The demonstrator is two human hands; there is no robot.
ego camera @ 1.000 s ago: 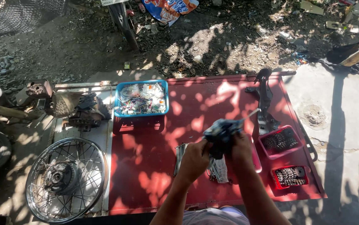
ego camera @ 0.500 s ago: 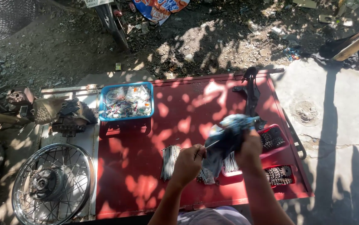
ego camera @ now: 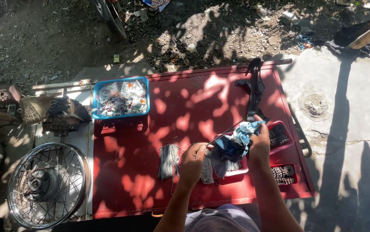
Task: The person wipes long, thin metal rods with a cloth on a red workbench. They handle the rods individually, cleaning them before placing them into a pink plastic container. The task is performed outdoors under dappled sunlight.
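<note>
Since a moment ago your hands dropped toward the red tray: your left hand pinches the spoke slanting up-right, while your right hand grips the blue rag around it.

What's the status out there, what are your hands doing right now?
Left hand pinching thin spoke. Right hand gripping blue rag around it. Spoke bundle on red panel, nothing blocking.

Thin metal spoke, straight, slanting from lower centre of the frame up toward the right, one end pinched at centre, the other buried in cloth. Crumpled blue rag, pale blue top, darker folds hanging below, right of centre.
</note>
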